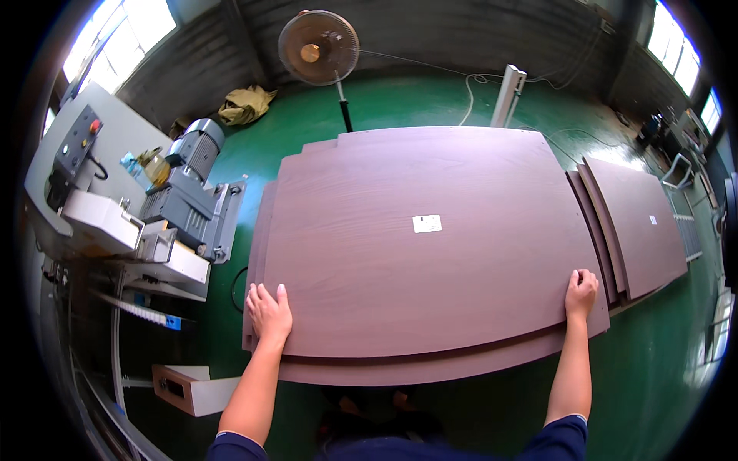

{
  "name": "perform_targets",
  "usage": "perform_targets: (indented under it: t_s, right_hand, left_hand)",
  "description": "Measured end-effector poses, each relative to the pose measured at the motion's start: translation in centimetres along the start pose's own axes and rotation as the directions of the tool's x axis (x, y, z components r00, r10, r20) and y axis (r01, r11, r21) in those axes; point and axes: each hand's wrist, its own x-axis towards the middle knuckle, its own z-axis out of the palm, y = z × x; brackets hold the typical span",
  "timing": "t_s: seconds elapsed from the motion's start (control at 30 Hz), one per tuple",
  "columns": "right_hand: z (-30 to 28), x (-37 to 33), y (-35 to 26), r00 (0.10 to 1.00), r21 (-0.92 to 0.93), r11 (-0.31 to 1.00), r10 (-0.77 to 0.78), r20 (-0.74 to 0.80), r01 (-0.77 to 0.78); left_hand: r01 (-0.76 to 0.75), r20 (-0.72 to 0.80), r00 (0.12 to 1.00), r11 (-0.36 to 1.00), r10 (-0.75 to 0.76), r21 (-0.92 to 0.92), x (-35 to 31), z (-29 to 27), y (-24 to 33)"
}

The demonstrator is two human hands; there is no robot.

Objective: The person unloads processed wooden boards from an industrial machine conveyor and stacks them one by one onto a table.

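A stack of large purple-brown wood-grain panels [369,292] spreads out in front of me, its sheets slightly offset at the edges. On the top sheet is a small white label [427,223]. My left hand [269,313] rests at the near left edge of the stack, thumb on the top sheet and fingers stretched forward and apart. At the near right edge, my right hand [582,293] is closed on the rim of the top panel with its fingers curled. The undersides of those fingers are hidden.
Close by on the right lies a second stack of similar panels [638,223]. A machine with a grey motor [198,150] and a control box [77,142] stands left. Beyond are a standing fan [319,48], a white post [508,96], loose cables and a crumpled tan cloth [246,104].
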Motion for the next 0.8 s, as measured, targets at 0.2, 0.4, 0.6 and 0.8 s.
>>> perform_targets:
  t_s: [0.2,0.4,0.6,0.8]
  right_hand:
    - [0.5,1.0,2.0,0.998,-0.038,0.998,-0.054,-0.015,0.053]
    - [0.8,-5.3,-5.8,0.949,-0.022,0.949,-0.314,-0.014,0.313]
    - [-4.6,-16.8,-21.6,0.832,0.344,0.79,-0.553,0.039,0.508]
    - [-8.8,-29.8,-38.1,0.587,0.791,0.413,-0.805,0.086,0.451]
  left_hand:
    - [0.003,-0.036,0.999,1.0,-0.004,-0.029,0.1,0.7,0.9]
    - [-0.082,-0.031,0.996,0.993,0.079,-0.088,-1.6,-0.7,-4.5]
    - [0.14,-0.134,0.971,0.925,-0.198,-0.353,-9.5,-1.5,-16.5]
    - [0.682,0.555,0.654,0.718,-0.514,-0.14,-24.2,2.4,-30.1]
